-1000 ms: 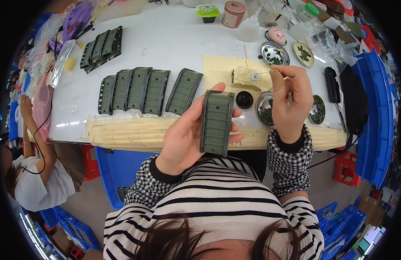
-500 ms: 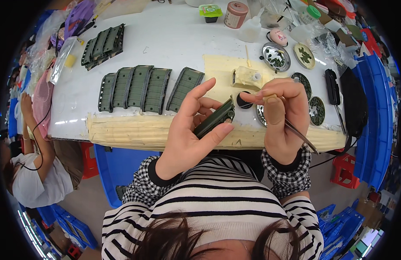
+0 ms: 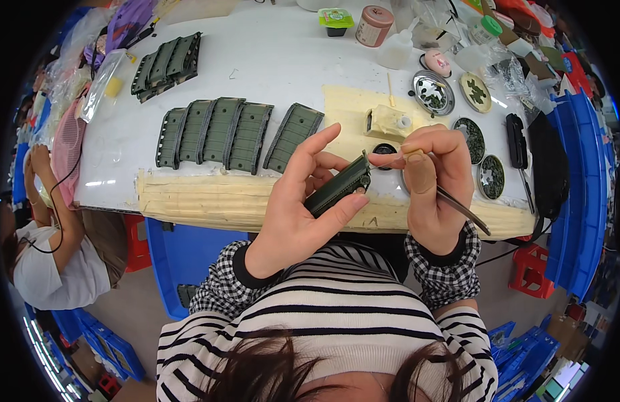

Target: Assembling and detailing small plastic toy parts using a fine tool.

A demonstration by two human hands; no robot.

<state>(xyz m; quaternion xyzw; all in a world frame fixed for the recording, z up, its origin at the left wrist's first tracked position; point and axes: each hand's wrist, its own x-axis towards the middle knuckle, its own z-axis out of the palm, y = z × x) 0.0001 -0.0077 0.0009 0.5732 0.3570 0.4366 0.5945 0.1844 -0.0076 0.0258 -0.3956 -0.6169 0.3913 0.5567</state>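
Observation:
My left hand (image 3: 293,201) is closed around a green curved plastic panel (image 3: 338,185), held tilted above the table's near edge with its narrow end towards my right hand. Fingers and thumb hide part of it. My right hand (image 3: 438,177) pinches a slim dark tool (image 3: 462,213), perhaps tweezers, whose flat end sticks out below the palm. Its thin tip meets or nearly meets the panel's upper end; I cannot tell which. Tan wrapping covers the right thumb. Just behind the tip stands a small round black pot (image 3: 385,154).
Similar green panels (image 3: 213,137) lie in a row on the left, with another stack (image 3: 166,67) behind. Round dishes of small dark green parts (image 3: 491,177) stand at right, near a metal dish (image 3: 434,94) and a yellowish taped block (image 3: 388,122). A person (image 3: 62,261) sits far left.
My left hand and the panel have shifted slightly right, closing the gap to the tool's tip. The right hand has barely moved. The whole view has turned a little.

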